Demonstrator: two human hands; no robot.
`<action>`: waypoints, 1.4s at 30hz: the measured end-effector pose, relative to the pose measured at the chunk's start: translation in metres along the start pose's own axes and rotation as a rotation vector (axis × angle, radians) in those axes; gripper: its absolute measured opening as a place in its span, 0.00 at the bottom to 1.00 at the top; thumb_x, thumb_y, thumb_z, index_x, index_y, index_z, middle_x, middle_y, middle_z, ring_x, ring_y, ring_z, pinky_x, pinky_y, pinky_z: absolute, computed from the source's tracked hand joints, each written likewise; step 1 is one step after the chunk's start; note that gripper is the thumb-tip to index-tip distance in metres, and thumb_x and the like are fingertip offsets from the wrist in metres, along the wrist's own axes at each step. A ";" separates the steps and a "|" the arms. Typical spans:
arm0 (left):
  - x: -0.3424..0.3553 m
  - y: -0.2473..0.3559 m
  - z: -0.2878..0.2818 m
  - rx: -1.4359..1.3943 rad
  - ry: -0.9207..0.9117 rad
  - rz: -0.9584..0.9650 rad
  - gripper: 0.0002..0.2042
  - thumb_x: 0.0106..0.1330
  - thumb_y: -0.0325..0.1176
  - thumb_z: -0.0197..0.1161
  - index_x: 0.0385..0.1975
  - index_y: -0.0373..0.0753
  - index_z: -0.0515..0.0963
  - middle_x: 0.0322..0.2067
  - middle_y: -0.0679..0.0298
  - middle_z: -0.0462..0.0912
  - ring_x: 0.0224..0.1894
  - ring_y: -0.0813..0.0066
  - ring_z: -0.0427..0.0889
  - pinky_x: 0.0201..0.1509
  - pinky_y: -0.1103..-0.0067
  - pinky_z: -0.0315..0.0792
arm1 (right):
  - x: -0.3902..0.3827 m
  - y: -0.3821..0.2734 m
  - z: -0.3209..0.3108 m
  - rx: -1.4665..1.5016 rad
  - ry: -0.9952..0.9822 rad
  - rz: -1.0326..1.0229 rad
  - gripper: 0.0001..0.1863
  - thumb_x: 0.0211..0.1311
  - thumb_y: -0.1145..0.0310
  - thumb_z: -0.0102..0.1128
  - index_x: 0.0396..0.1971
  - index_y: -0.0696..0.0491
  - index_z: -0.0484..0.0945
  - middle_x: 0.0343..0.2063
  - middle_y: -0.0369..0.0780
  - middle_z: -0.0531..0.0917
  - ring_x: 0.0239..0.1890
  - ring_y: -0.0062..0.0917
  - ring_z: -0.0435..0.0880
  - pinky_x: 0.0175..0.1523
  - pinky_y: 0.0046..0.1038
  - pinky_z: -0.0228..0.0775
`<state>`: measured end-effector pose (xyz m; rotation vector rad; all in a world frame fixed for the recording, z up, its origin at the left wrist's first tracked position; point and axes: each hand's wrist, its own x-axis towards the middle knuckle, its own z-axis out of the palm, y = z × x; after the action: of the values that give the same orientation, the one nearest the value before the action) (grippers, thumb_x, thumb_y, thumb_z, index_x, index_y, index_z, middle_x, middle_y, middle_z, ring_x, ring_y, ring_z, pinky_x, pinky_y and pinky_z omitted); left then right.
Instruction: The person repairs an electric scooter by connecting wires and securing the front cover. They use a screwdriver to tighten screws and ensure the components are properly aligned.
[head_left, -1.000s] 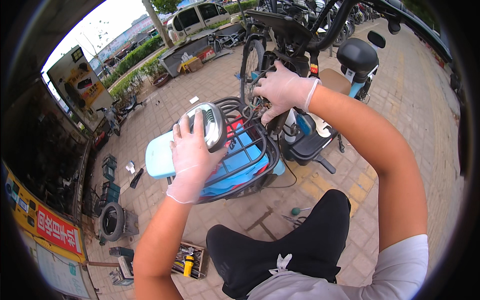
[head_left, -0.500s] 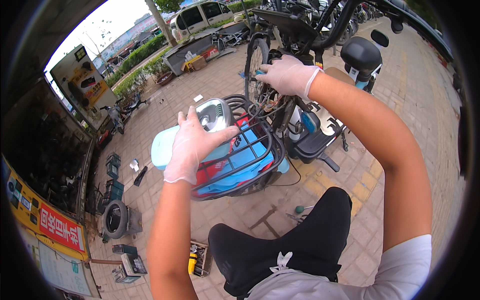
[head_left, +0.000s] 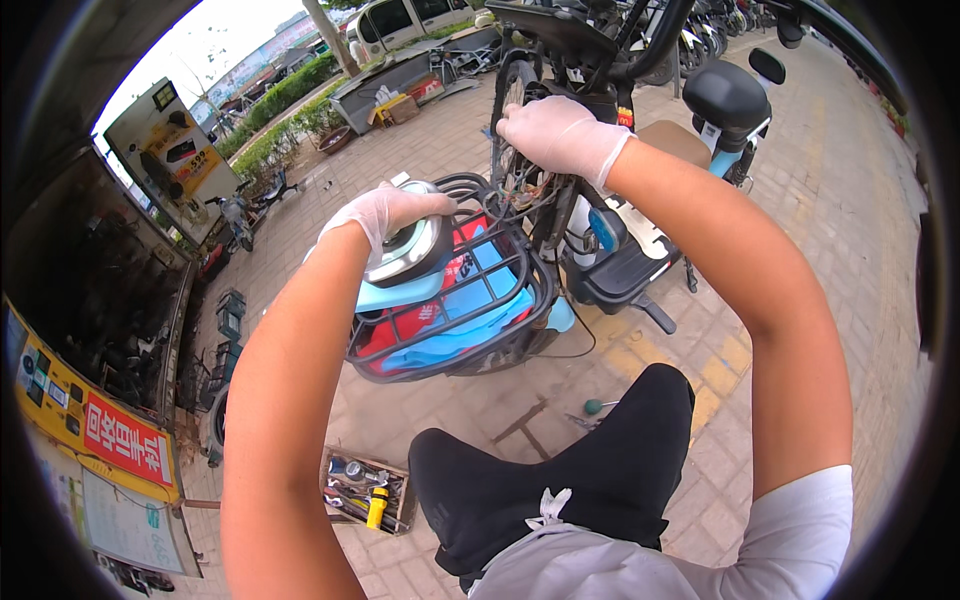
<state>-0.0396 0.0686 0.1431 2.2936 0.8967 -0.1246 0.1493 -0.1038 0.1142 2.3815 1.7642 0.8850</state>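
My left hand (head_left: 380,212), in a translucent glove, grips the silver-rimmed headlamp (head_left: 414,250) with its pale blue housing (head_left: 392,294), which rests on a black wire basket (head_left: 543,300) holding blue and red material (head_left: 460,325). My gloved right hand (head_left: 565,135) is raised to the bicycle-like front of an electric scooter, fingers curled at the top of the front wheel (head_left: 500,140); what they hold is hidden. Below that hand hangs a tangle of exposed wires (head_left: 530,200), close beside the basket.
A scooter footboard (head_left: 620,275) and seat box (head_left: 725,95) are at the right. A wooden tool box (head_left: 395,500) with a yellow torch lies by my knee. A sign board (head_left: 160,160), yellow counter (head_left: 50,390) and batteries (head_left: 225,350) line the left; parked two-wheelers stand behind.
My left hand has turned over the headlamp, with its wrist raised and thumb toward the right. My right hand has shifted up and left, its fingers more curled.
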 end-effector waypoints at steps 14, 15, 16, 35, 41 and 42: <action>-0.043 0.048 -0.084 -0.730 0.022 0.340 0.37 0.52 0.71 0.67 0.52 0.47 0.83 0.44 0.59 0.88 0.49 0.55 0.84 0.56 0.38 0.68 | -0.011 -0.001 -0.031 0.110 -0.258 -0.023 0.32 0.52 0.47 0.72 0.49 0.56 0.83 0.53 0.44 0.80 0.47 0.44 0.85 0.50 0.42 0.80; -0.044 0.052 -0.080 -0.825 0.019 0.357 0.39 0.52 0.74 0.64 0.56 0.50 0.82 0.51 0.58 0.85 0.59 0.47 0.77 0.58 0.26 0.55 | -0.012 -0.001 -0.034 0.125 -0.306 -0.025 0.36 0.49 0.43 0.73 0.50 0.57 0.82 0.54 0.45 0.80 0.49 0.44 0.85 0.51 0.42 0.79; -0.046 0.052 -0.075 -0.865 0.015 0.389 0.39 0.52 0.74 0.64 0.56 0.50 0.81 0.53 0.58 0.84 0.59 0.47 0.77 0.58 0.27 0.55 | -0.013 -0.001 -0.037 0.139 -0.354 -0.028 0.41 0.46 0.38 0.75 0.52 0.57 0.82 0.55 0.45 0.79 0.51 0.44 0.84 0.52 0.42 0.79; 0.002 -0.007 -0.030 -1.347 -0.112 0.586 0.39 0.60 0.72 0.59 0.62 0.48 0.76 0.59 0.61 0.81 0.59 0.57 0.79 0.65 0.52 0.71 | -0.017 -0.005 -0.016 -0.046 -0.137 -0.080 0.28 0.46 0.54 0.74 0.45 0.57 0.81 0.42 0.42 0.81 0.44 0.38 0.86 0.47 0.40 0.77; 0.017 -0.011 -0.016 -1.460 -0.083 0.615 0.37 0.62 0.69 0.59 0.62 0.46 0.76 0.58 0.61 0.81 0.59 0.58 0.79 0.64 0.56 0.72 | -0.020 -0.009 -0.020 -0.076 -0.189 -0.106 0.45 0.35 0.44 0.81 0.52 0.58 0.77 0.47 0.43 0.79 0.51 0.37 0.83 0.51 0.38 0.76; 0.017 -0.012 -0.015 -1.467 -0.093 0.617 0.37 0.62 0.69 0.59 0.62 0.46 0.76 0.58 0.61 0.81 0.59 0.58 0.79 0.64 0.56 0.73 | -0.020 -0.011 -0.019 -0.107 -0.193 -0.112 0.45 0.35 0.44 0.81 0.52 0.58 0.77 0.47 0.43 0.79 0.50 0.36 0.83 0.51 0.38 0.76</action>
<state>-0.0361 0.0942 0.1424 1.0328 0.0303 0.5238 0.1267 -0.1232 0.1179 2.1962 1.7122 0.6917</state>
